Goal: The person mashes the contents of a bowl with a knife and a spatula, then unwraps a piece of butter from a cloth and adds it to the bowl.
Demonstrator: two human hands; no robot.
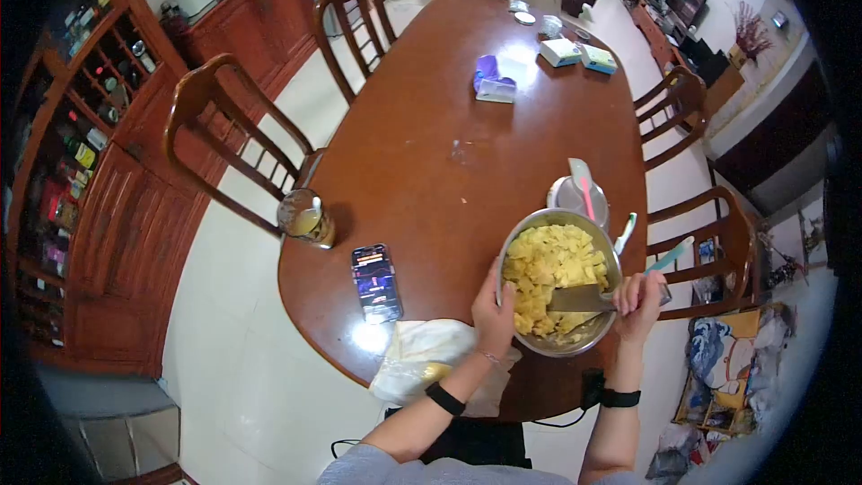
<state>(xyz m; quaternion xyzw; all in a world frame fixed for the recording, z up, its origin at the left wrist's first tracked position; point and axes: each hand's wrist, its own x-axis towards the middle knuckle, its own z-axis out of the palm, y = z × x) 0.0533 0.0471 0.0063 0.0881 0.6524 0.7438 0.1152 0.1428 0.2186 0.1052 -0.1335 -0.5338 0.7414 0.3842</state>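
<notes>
A metal bowl (510, 256) full of soft yellow food chunks (555, 256) stands at the table's near right. My left hand (494, 313) grips the bowl's left side, with the thumb at the rim. Over the bowl's right rim, my right hand (639, 304) is closed around the handle of a flat, wide-bladed tool (577, 298). Its grey blade lies across the food. A teal and white utensil (672, 255) sticks out beyond my right fingers. Just behind the bowl, a spatula with a pink handle (585, 193) lies over a round white container (565, 198).
A phone (375, 283) and a glass of drink (307, 218) are on the left of the table (404, 171). A crumpled plastic bag (422, 355) lies at the near edge. Farther back are a purple-and-white pack (495, 81) and tissue packs (560, 52). Wooden chairs (238, 126) line both sides.
</notes>
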